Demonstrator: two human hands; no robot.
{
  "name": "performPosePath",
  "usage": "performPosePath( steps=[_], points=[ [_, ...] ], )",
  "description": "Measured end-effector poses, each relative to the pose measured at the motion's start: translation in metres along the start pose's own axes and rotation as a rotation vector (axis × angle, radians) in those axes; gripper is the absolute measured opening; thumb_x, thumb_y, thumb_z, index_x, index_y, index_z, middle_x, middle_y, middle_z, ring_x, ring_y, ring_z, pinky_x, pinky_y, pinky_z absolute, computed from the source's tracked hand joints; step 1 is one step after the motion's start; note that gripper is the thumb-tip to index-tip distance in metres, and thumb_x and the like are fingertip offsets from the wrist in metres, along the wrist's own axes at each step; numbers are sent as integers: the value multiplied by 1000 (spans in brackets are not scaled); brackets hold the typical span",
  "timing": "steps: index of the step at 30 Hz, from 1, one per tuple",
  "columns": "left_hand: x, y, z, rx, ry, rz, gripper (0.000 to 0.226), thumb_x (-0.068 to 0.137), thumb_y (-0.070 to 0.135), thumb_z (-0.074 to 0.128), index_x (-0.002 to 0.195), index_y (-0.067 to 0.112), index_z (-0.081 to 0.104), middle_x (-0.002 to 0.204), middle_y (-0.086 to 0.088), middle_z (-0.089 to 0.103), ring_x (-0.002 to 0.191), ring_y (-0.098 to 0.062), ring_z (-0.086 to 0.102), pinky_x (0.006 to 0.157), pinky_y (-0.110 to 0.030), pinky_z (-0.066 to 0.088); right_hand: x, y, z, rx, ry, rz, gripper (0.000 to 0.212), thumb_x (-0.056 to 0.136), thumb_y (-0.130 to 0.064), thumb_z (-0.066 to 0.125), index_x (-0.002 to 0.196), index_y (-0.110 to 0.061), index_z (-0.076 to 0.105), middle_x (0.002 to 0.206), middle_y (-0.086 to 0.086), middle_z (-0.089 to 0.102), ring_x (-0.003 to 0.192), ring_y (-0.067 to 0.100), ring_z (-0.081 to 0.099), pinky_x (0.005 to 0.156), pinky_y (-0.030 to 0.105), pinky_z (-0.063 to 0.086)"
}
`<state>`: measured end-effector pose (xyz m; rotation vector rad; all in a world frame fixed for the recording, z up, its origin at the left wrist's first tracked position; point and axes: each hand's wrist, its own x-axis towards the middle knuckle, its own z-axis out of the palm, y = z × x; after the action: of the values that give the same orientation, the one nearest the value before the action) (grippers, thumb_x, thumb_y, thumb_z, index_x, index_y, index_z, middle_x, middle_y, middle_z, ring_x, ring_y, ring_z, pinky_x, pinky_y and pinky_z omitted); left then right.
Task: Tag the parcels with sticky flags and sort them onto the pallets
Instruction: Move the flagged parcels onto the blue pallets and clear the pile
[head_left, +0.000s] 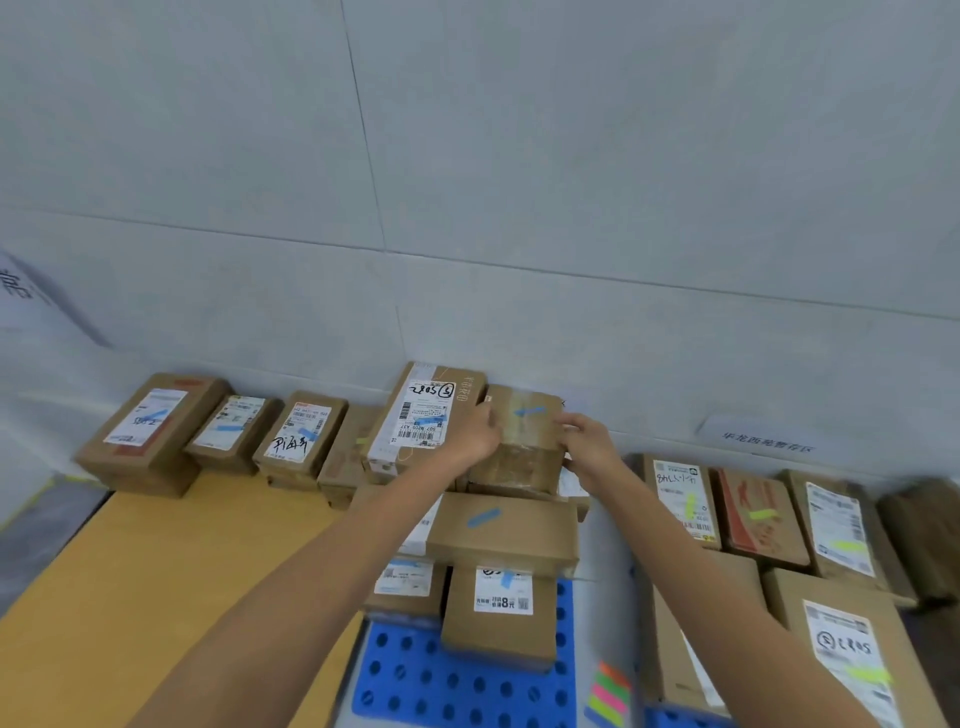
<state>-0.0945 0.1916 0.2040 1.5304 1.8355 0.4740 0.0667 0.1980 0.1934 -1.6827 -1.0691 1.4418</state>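
Note:
A small brown taped parcel (522, 441) with a blue sticky flag (530, 411) on top sits on the stack by the wall. My left hand (475, 434) grips its left side and my right hand (584, 449) grips its right side. Below it lies a wider brown parcel (501, 532) with a blue flag (484, 517). Under that stands a labelled parcel (501, 618) on the blue perforated pallet (441, 680). A pad of coloured sticky flags (609, 693) lies at the pallet's right edge.
Several blue-flagged parcels (156, 428) line the wall on the orange surface (156, 587) at left. A tall labelled parcel (423, 415) leans behind my left hand. Yellow-flagged parcels (761, 514) fill the right side. The grey tiled wall (519, 182) rises behind.

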Motion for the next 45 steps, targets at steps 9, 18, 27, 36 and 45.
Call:
performPosePath(
  steps=[9, 18, 27, 36, 45],
  points=[
    [5, -15, 21, 314, 49, 211, 40, 85, -9, 46, 122, 4, 54, 143, -14, 34, 119, -28, 47, 97, -29, 42, 18, 39, 11, -80, 23, -82, 41, 87, 11, 40, 111, -15, 60, 120, 9, 59, 107, 24, 58, 92, 35, 50],
    [-55, -50, -61, -219, 316, 316, 31, 93, -3, 41, 108, 13, 64, 117, -1, 62, 111, -11, 55, 93, -16, 41, -62, -16, 84, -129, 18, -545, 35, 87, 9, 40, 98, -13, 66, 97, -6, 65, 96, 8, 59, 86, 9, 42],
    [-50, -181, -138, -270, 505, 24, 24, 92, -3, 45, 104, 6, 64, 98, 2, 62, 98, -15, 59, 83, -20, 42, -108, -6, 235, -232, -184, -681, 34, 89, 8, 40, 98, -11, 66, 98, -2, 66, 92, -2, 58, 84, 9, 42],
    [-5, -266, -117, -147, 53, -124, 42, 90, -9, 39, 126, 5, 55, 131, -10, 56, 122, -23, 50, 92, -21, 38, -65, 51, 331, -503, -117, -305, 58, 85, 15, 38, 140, -5, 37, 145, 11, 31, 133, 19, 35, 101, 13, 23],
    [11, -315, -91, 241, -152, 158, 82, 82, -14, 41, 151, 26, 20, 158, 0, 15, 138, -23, 33, 106, -34, 39, -21, 66, 358, -549, 5, 3, 66, 88, 7, 43, 148, -3, 14, 155, 19, 1, 144, 31, 9, 114, 30, 14]
  ],
)
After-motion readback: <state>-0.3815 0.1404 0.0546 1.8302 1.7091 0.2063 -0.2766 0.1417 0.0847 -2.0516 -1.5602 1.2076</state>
